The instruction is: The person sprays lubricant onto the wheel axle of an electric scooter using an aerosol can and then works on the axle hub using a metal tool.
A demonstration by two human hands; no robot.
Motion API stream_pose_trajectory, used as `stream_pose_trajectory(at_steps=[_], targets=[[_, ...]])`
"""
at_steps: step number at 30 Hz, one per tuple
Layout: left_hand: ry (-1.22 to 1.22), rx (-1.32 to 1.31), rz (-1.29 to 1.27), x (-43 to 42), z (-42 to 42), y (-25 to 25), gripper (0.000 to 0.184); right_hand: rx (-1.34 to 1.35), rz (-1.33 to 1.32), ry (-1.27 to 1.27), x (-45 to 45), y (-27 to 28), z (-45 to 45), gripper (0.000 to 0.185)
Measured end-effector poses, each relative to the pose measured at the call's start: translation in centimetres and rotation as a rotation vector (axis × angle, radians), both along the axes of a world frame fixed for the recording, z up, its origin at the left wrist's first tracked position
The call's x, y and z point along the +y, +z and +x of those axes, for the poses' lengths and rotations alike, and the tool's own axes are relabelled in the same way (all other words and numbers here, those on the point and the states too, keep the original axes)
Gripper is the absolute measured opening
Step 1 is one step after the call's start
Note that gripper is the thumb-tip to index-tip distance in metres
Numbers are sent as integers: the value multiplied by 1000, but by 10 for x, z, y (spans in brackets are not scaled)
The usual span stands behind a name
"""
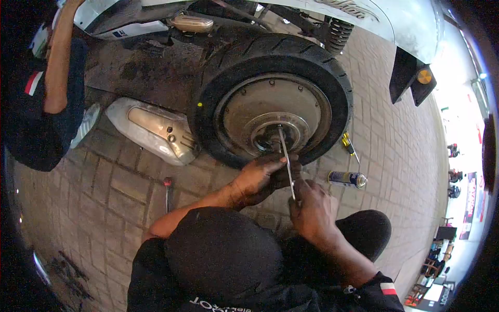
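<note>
A scooter's rear wheel (270,93) with a black tire and a round metal hub stands in front of me. A long thin metal rod (288,169) runs from the hub's centre down to my right hand (314,208), whose fingers are closed round its lower end. Just below the hub, my left hand (257,179) is closed beside the rod; what its fingers hold is hidden. Both hands look dark with grime.
Right of the wheel lie a yellow-handled screwdriver (348,144) and a spray can (345,179). On the left are a silver-gold cover (150,130), a red-tipped tool (167,192) and another person's arm (58,67). Above hangs the scooter's white body (416,26).
</note>
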State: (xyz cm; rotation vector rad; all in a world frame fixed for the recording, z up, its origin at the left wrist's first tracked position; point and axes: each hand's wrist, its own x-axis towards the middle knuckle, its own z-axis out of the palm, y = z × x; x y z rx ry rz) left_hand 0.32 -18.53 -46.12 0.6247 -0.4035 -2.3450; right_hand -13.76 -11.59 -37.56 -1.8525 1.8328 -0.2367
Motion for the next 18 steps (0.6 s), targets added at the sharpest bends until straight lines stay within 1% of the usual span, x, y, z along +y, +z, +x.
stream_pose_trajectory(at_steps=[1,2,3,4,5,7,8,9,10,11,12,14,15,17,18], targets=[[39,76,58,1,-3,-3,36,103,-44,74,-5,11,1,21],[41,78,60,0,-2,-2,36,204,-86,147,-8,21,1,23],[34,14,38,-2,1,1,36,305,-130,218,-9,28,0,25],[29,-50,13,-5,3,3,35,212,-175,210,-9,34,-2,27],[33,-50,10,-7,4,4,35,212,-178,213,-12,35,-6,27],[69,-63,66,-10,6,5,40,-73,9,175,-17,38,-15,31],[71,-63,66,-10,5,3,40,-342,113,64,-16,26,-28,39],[53,3,79,-10,3,-3,39,-342,113,66,-20,18,-37,39],[33,67,94,-9,0,-8,38,-630,189,-232,-29,14,-41,40],[31,64,97,-8,-1,-11,38,-914,262,-540,-39,9,-44,40],[27,107,99,-8,-2,-13,36,-919,262,-545,-48,3,-45,40],[15,144,100,-7,-4,-16,35,-626,200,-386,-70,-11,-47,42],[15,161,143,-7,-1,-18,36,-631,198,-392,-84,-28,-50,42],[11,175,184,-7,4,-12,37,-834,356,-427,-109,-65,-49,44],[29,101,174,-7,9,0,36,-839,354,-425,-116,-69,-41,44]])
